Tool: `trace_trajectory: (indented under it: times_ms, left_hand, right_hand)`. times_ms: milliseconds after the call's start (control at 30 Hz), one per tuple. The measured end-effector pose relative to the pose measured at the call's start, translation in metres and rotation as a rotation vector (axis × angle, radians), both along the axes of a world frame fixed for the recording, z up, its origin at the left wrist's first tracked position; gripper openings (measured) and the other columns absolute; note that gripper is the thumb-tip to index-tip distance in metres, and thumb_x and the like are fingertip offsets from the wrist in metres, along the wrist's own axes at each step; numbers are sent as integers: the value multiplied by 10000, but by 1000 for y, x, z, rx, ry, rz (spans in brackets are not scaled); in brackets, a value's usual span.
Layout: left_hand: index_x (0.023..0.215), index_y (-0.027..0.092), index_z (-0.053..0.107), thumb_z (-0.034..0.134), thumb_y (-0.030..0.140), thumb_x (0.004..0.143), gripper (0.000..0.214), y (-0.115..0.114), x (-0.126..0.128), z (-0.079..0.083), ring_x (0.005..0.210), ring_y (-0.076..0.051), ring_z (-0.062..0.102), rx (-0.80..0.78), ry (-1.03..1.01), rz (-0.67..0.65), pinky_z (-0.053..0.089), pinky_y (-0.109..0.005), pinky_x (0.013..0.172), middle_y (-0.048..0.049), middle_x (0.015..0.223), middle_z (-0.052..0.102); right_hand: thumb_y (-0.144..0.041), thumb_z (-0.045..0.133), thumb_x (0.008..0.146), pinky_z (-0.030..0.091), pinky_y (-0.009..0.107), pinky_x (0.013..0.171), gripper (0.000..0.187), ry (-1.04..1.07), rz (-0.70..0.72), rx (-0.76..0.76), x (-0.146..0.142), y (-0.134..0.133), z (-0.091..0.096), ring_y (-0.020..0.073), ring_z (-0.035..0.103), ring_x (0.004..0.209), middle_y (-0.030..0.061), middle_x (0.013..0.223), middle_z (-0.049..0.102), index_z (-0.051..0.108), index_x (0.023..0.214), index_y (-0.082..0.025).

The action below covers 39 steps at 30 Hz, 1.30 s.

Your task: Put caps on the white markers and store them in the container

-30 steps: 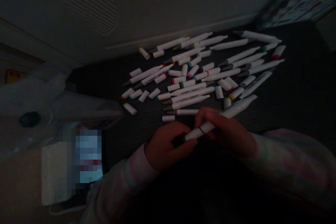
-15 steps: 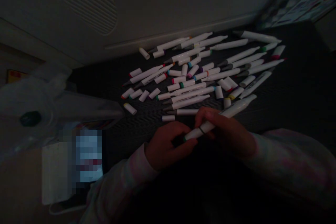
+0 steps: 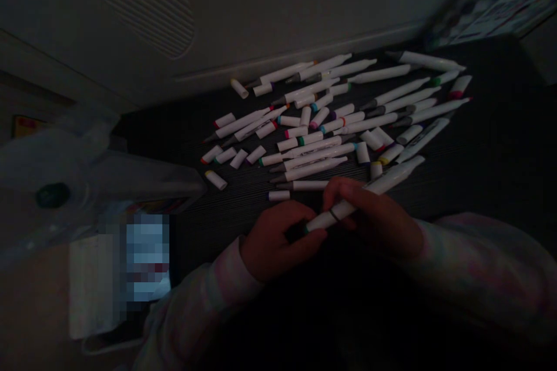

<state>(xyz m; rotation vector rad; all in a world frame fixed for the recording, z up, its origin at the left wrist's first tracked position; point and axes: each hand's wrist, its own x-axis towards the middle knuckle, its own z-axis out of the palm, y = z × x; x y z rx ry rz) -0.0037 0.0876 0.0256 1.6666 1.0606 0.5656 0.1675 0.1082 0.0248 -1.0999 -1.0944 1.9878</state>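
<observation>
In dim light both my hands meet over a dark ribbed mat (image 3: 478,162). My right hand (image 3: 374,217) is closed round the barrel of a long white marker (image 3: 387,181) that slants up to the right. My left hand (image 3: 274,240) is curled at the marker's lower end, its thumb and fingers pinching the tip region; whether a cap is between them is hidden. Just beyond my fingers lie several white markers (image 3: 317,156) and loose white caps (image 3: 230,156) with coloured bands, scattered across the mat.
A pale wall panel (image 3: 217,17) runs behind the mat. A blurred translucent plastic case (image 3: 87,185) sits at the left, with a white box (image 3: 91,284) below it. A colourful printed sheet (image 3: 500,0) leans at the top right.
</observation>
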Motion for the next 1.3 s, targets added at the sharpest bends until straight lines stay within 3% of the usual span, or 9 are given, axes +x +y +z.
trace_trajectory:
  times_ms: [1300]
  left_hand:
    - [763,121,586,510,297,752,193,0,0,-1,632,-121,527,-7,-19,-15,400,-231,597,-23,682,591]
  right_hand:
    - [-379,409,811,262,241,449,297,-53,5,-2,-1,0,2,94,347,447,-45,447,362,538,645,-169]
